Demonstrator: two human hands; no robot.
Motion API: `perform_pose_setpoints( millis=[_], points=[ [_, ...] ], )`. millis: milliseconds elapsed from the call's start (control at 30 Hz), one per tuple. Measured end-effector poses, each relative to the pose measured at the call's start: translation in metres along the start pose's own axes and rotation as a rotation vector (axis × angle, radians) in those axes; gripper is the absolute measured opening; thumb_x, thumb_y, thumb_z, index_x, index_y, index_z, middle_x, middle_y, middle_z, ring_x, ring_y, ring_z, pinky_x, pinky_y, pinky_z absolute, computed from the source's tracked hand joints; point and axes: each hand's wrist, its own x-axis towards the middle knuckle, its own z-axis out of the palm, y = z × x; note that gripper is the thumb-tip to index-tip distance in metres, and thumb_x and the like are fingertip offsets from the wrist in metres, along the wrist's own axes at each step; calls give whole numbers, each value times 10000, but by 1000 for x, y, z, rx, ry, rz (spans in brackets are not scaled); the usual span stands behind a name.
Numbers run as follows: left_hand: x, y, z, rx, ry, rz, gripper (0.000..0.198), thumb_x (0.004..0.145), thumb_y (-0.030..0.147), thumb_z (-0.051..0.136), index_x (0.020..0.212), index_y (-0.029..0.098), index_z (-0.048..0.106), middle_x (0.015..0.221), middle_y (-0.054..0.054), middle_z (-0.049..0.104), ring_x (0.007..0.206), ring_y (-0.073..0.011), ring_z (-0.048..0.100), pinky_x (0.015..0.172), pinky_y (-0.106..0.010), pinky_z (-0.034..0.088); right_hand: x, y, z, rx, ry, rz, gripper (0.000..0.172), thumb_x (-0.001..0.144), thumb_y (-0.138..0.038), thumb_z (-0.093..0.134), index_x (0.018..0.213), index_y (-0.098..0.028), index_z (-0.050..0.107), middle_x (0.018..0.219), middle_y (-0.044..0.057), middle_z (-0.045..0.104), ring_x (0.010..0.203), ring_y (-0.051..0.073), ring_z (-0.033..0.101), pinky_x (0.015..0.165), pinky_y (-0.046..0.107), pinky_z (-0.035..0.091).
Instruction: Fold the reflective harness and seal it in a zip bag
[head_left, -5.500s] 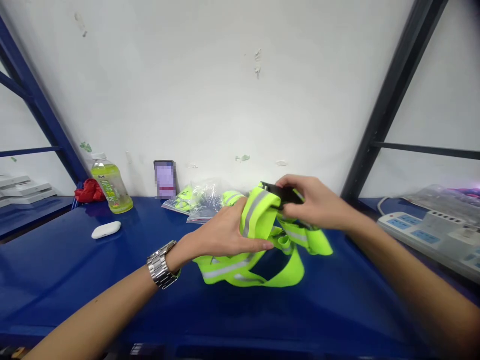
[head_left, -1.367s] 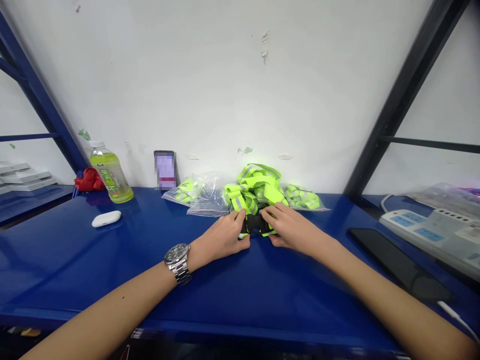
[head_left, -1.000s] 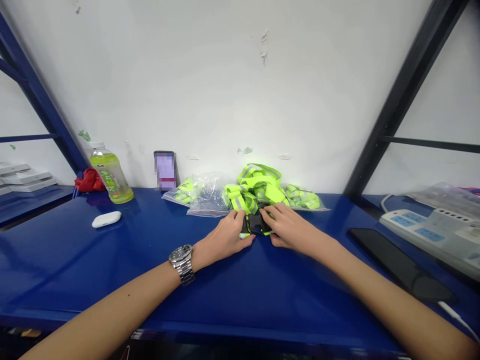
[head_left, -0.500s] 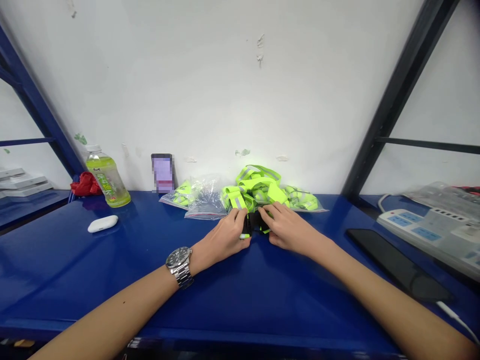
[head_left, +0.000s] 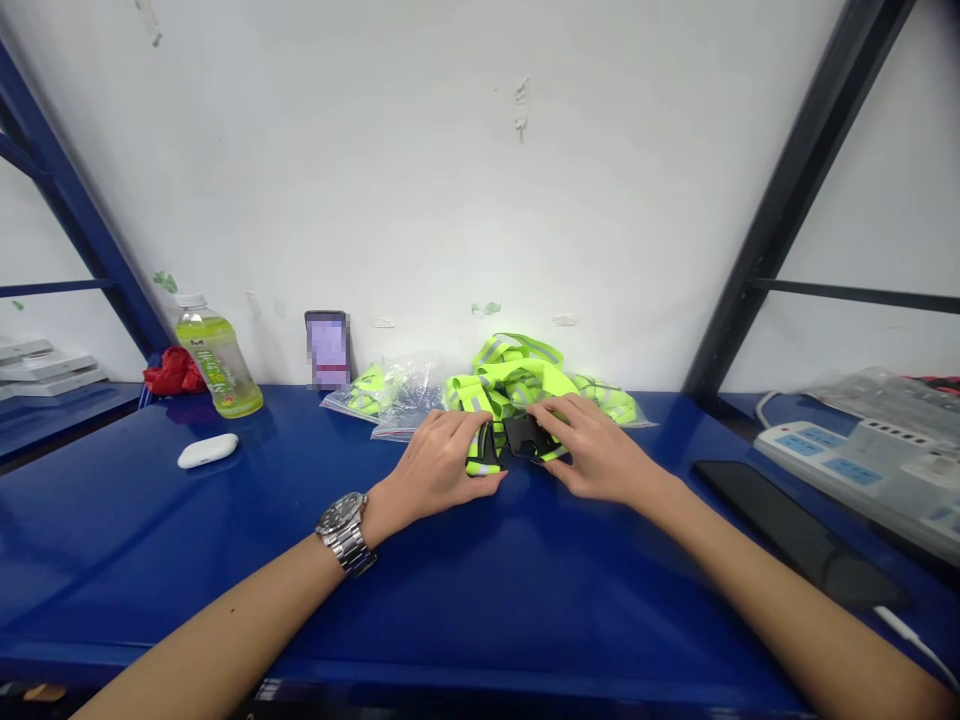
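Left hand (head_left: 439,462) gripping left buckle half (head_left: 489,445), right hand (head_left: 604,450) gripping right buckle half (head_left: 524,436)

At the table's (head_left: 480,600) rear middle, fluorescent yellow-green reflective webbing (head_left: 521,372) is lying in loose loops, silver-grey stripes running along it. The halves are black, facing each other and standing just apart. A white wall (head_left: 480,180) is rising behind the table; an earbud case (head_left: 208,451) is lying on the table's left, a dark phone (head_left: 787,525) on its right, and open blue surface is stretching to its front edge.
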Motion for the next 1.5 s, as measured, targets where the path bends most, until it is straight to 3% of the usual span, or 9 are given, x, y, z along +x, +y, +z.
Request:
perform_pose_setpoints(
  millis=[267,600,1100,1167,1333,1433,1500],
  points=[
    [-7,-14,-3,-6,111,-105,530,746,378,683,1175,134,488,1049,-123,650,921,-271,620,812,-410,505,-13,27,2,-26,127,145,492,801,-284,601,1249,-127,471,1089,183,558,993,334,523,829,480,471],
    [-6,-3,0,-55,53,-18,542,763,365,698,1191,112,484,1078,-152,637,984,-288,609,861,-428,498,-5,1,1,-22,46,52,528,817,-251,590,1301,-120,424,1143,182,540,1037,331,498,878,490,459],
    [-9,-4,-1,-72,-121,5,514,825,366,643,1236,136,438,1097,-153,610,998,-292,593,839,-427,503,-5,-12,-7,-17,6,35,526,811,-240,617,1288,-95,447,1114,181,547,994,316,495,857,482,468],
    [-8,-1,-1,-96,-121,-42,598,821,369,648,1306,144,380,1113,-156,599,1010,-294,597,835,-422,507,-3,-17,-7,-8,15,33,519,807,-237,623,1275,-87,455,1093,183,548,984,317,495,845,480,475],
    [-2,8,5,-180,-137,-67,945,820,337,659,1478,146,8,1137,-171,591,1023,-294,611,843,-410,508,1,-26,-3,42,-2,38,555,740,-168,681,1247,-69,477,1059,192,549,972,324,499,832,474,491],
    [1,9,6,-156,-112,-15,941,824,355,661,1477,169,9,1169,-176,586,1037,-298,607,861,-432,504,1,-23,-1,82,37,34,580,747,-200,695,1272,-102,469,1086,189,557,983,324,511,839,486,493],
    [2,11,3,-89,-7,4,883,824,393,653,1465,169,88,1261,-205,529,1143,-327,547,924,-486,470,1,-19,0,123,101,65,571,772,-244,684,1288,-136,465,1094,178,564,983,317,528,836,489,496]
  ],
)
